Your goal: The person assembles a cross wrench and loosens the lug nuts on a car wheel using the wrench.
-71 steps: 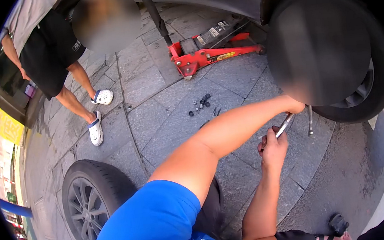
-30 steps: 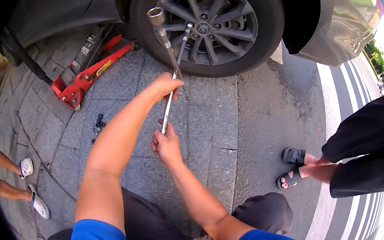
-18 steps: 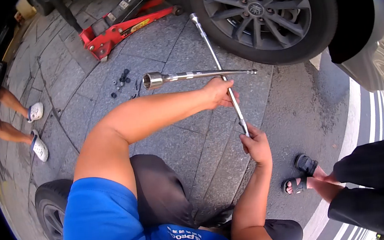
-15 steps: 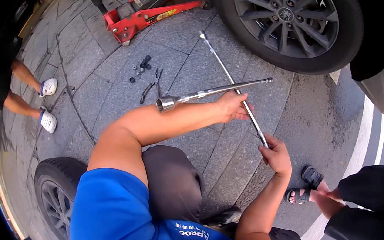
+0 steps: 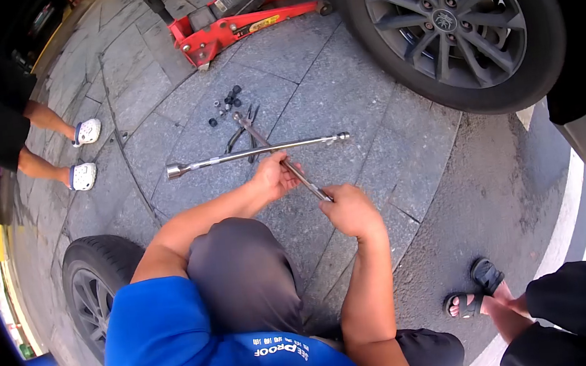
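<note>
A chrome cross-shaped lug wrench (image 5: pixel 226 158) is held above the grey paving. My left hand (image 5: pixel 278 176) is closed round it just below where its two bars cross. Nearer me, my right hand (image 5: pixel 351 210) grips the lower end of one bar. Beneath the far part of the wrench lie pliers (image 5: pixel 233 140), partly covered by it. Several small dark nuts (image 5: pixel 229 104) sit just beyond the pliers. At the upper right, a wheel (image 5: pixel 445 20) with grey spokes is on the car, and the wrench is apart from it.
A red floor jack (image 5: pixel 248 25) stands at the top. A loose wheel (image 5: pixel 91 304) is at the lower left, beside my blue sleeve. A person in white clogs (image 5: pixel 83 176) stands at left, and another in black sandals (image 5: pixel 466 305) at lower right.
Both hands have carried the wrench away from the mounted wheel, then left and turned it, so it now hangs over the pliers. The view has shifted too.
</note>
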Action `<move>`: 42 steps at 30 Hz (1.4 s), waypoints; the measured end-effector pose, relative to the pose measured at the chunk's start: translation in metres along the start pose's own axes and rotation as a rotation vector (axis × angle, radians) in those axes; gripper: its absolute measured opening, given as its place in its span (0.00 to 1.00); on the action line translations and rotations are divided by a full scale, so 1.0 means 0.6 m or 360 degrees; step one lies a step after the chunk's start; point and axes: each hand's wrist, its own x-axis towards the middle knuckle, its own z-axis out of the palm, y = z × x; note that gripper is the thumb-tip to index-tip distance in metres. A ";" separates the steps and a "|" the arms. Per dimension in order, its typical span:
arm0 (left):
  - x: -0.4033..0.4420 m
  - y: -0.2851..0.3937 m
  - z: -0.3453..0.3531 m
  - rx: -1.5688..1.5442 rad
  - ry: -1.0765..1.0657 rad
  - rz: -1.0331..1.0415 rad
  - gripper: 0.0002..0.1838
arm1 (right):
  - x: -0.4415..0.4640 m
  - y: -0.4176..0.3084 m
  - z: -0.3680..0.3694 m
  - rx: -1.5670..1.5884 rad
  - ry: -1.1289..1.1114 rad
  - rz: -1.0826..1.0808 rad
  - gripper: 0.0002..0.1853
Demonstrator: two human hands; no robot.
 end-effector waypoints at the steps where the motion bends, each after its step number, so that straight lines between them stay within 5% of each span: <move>1: 0.000 -0.001 -0.003 0.0000 -0.0005 -0.0002 0.14 | -0.004 -0.003 -0.007 0.0046 -0.0051 0.0061 0.17; 7: -0.036 0.000 0.018 0.0112 -0.0192 -0.0205 0.16 | -0.044 -0.009 -0.045 0.0316 -0.0048 0.0180 0.16; 12: -0.030 0.066 0.147 0.0536 -0.0345 0.0136 0.13 | -0.065 0.027 -0.052 0.0491 0.0245 0.0263 0.15; 14: -0.036 0.095 0.220 0.0772 -0.0385 0.0228 0.11 | -0.059 0.042 -0.043 0.1594 -0.0097 0.0384 0.13; 17: -0.034 0.121 0.322 0.1162 -0.0449 0.0289 0.11 | -0.046 0.039 -0.020 0.2135 0.0029 0.0166 0.10; 22: -0.026 0.095 0.438 0.1870 -0.0378 0.0271 0.09 | -0.035 -0.021 -0.027 0.2116 0.0557 0.0307 0.06; 36: -0.001 0.066 0.470 0.2099 -0.0350 0.0468 0.11 | -0.026 -0.002 -0.023 0.2526 0.0644 0.0232 0.08; 42: -0.018 0.092 0.485 0.2308 -0.0331 0.0773 0.15 | 0.006 0.004 -0.009 0.3369 0.0361 -0.0224 0.09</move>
